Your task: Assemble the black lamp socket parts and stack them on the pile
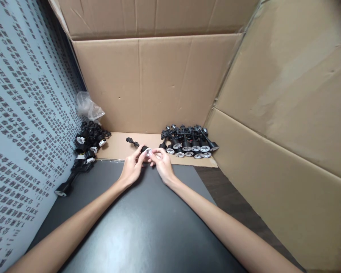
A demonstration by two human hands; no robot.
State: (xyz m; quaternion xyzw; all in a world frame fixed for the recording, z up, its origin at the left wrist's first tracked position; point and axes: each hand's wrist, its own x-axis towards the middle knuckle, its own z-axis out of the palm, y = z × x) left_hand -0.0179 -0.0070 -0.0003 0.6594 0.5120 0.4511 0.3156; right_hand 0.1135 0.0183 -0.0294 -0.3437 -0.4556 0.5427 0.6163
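Note:
A black cup-shaped part (144,149) with a white disc end (148,151) and a thin black stem lies between my two hands. My left hand (131,167) wraps round its black body, with the thumb near the white end. The stem points up and to the left, away from me. My right hand (162,163) pinches at the rim of the white disc with thumb and fingers. Fingertips partly cover the disc, so its details are too small to make out.
Similar black parts with white ends (187,143) stand in rows at the back right. At the left lies a heap of black parts (91,140) with a clear plastic bag (88,106) above it. Cardboard walls (159,83) enclose the dark mat (147,227).

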